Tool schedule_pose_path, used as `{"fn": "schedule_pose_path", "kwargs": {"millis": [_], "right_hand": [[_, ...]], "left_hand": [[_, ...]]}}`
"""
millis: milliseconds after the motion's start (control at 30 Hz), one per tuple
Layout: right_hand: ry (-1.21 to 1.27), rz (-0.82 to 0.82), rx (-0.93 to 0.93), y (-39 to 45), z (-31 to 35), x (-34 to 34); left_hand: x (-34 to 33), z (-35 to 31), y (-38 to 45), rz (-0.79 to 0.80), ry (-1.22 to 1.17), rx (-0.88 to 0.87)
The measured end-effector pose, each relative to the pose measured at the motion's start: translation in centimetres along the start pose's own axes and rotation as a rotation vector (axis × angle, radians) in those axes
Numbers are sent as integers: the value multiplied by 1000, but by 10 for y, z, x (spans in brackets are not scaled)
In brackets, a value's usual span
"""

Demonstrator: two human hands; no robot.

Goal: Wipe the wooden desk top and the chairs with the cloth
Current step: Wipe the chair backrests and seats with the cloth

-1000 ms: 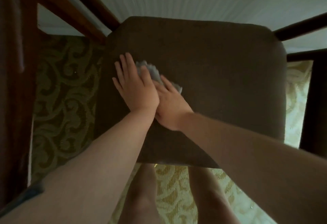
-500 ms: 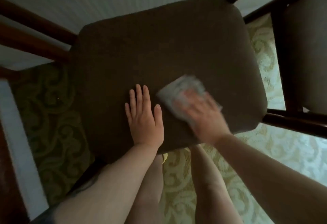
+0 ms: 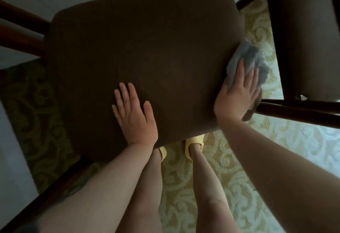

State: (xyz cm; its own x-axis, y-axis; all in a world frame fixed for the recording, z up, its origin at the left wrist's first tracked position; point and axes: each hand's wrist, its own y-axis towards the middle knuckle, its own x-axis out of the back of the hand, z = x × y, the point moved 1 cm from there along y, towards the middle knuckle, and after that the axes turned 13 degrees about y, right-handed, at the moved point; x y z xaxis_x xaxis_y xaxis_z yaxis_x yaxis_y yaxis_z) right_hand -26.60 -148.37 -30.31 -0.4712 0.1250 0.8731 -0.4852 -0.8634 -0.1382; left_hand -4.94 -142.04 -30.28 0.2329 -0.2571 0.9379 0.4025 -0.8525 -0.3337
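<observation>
Fingers (image 3: 247, 78) of the right hand (image 3: 237, 94) are laid straight and slightly spread on the cloth (image 3: 246, 56), which is pressed flat against the right edge of the seat (image 3: 143, 52). Nothing is gripped by them; the cloth is only held down under the palm and fingers. The cloth is grey-blue, bunched, and partly draped over the seat's edge, so that a fold is seen hanging beside the seat above the carpet (image 3: 184, 196). Some blur is shown around this hand and the cloth.

The left hand (image 3: 135, 115) is rested flat on the seat near its front edge, well apart from the cloth, with its fingers (image 3: 125, 94) straight and close together and the thumb set out to the side. Nothing is held by it.

The seat is dark brown, padded, with rounded corners, and most of the view is filled by it. Dark wooden rails (image 3: 294, 111) are seen at the right of the seat, and more at the upper left. A second chair (image 3: 309, 35) is seen at the upper right, just beside the first. Two bare legs and yellow slippers (image 3: 195, 142) are seen below the seat's front edge, on the patterned carpet.
</observation>
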Motion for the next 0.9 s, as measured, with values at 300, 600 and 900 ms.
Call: {"fn": "schedule_pose_path", "kwargs": {"millis": [300, 600, 900], "right_hand": [[-210, 528, 1011, -49, -10, -14], [-237, 701, 1255, -90, -17, -14], [-105, 240, 493, -56, 2, -10]], "left_hand": [[-12, 18, -25, -55, -1, 182], [-20, -25, -38, -88, -171, 319], [-21, -20, -43, -82, -153, 262]]}}
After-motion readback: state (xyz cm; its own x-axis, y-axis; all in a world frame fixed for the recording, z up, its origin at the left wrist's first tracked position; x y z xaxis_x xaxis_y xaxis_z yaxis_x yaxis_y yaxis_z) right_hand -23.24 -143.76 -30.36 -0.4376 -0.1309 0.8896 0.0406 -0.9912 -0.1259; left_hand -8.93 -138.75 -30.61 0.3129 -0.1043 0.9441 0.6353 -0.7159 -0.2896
